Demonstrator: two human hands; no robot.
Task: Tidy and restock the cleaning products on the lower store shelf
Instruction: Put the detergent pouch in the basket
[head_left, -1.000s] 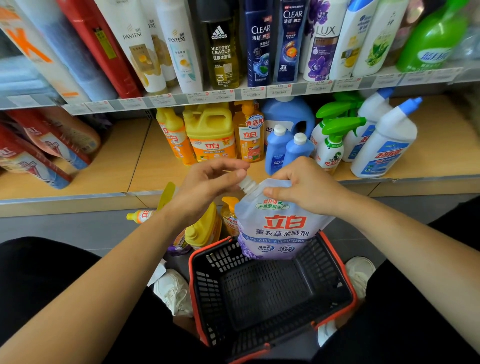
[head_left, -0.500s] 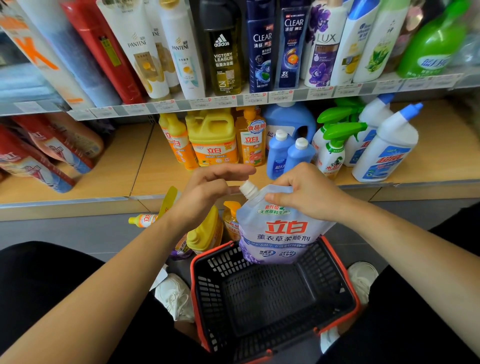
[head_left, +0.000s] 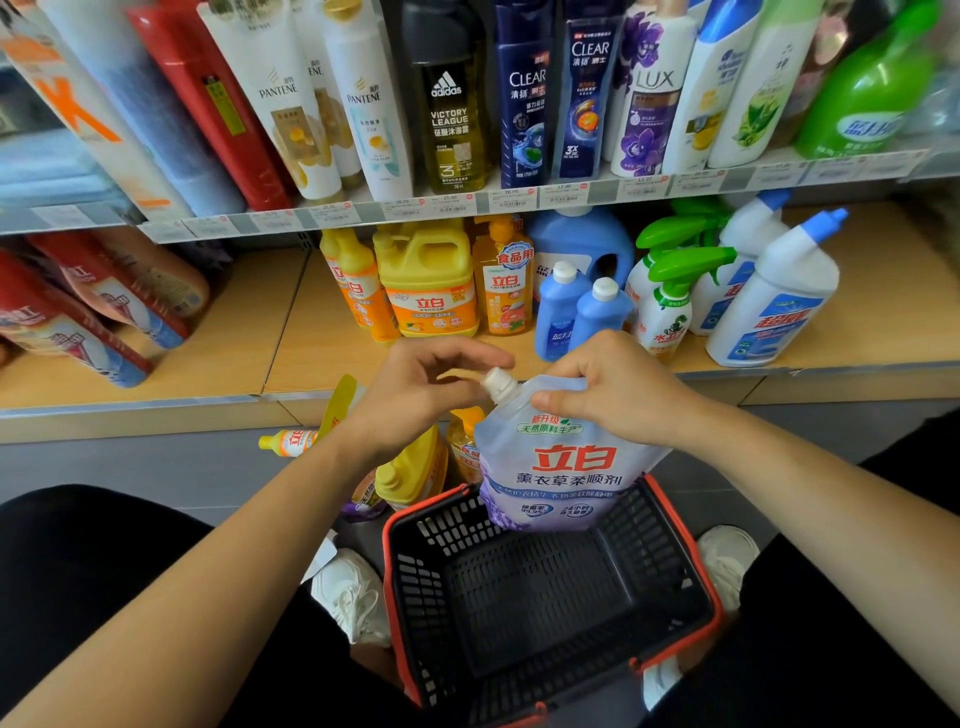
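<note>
A pale purple softener refill pouch (head_left: 566, 467) with red lettering hangs upright over the far rim of a black basket with a red rim (head_left: 691, 551). My right hand (head_left: 613, 389) grips the pouch by its top edge. Its white screw cap (head_left: 500, 384) shows at the top left corner. My left hand (head_left: 415, 400) sits just left of the cap with fingers loosely spread, holding nothing. On the lower wooden shelf (head_left: 311, 343) behind stand a yellow detergent jug (head_left: 431, 280), two small blue bottles (head_left: 582, 312) and green-trigger sprayers (head_left: 670, 306).
White toilet-cleaner bottles (head_left: 774, 312) stand at the shelf's right. Red refill bags (head_left: 78, 322) lie at its left. On the floor before the shelf are yellow bottles (head_left: 410, 467) and a small bottle lying flat (head_left: 291, 441). Shampoo bottles (head_left: 452, 104) fill the upper shelf.
My left hand's fingers have come off the pouch's cap and opened; the cap now shows fully. The pouch stays in my right hand above the basket.
</note>
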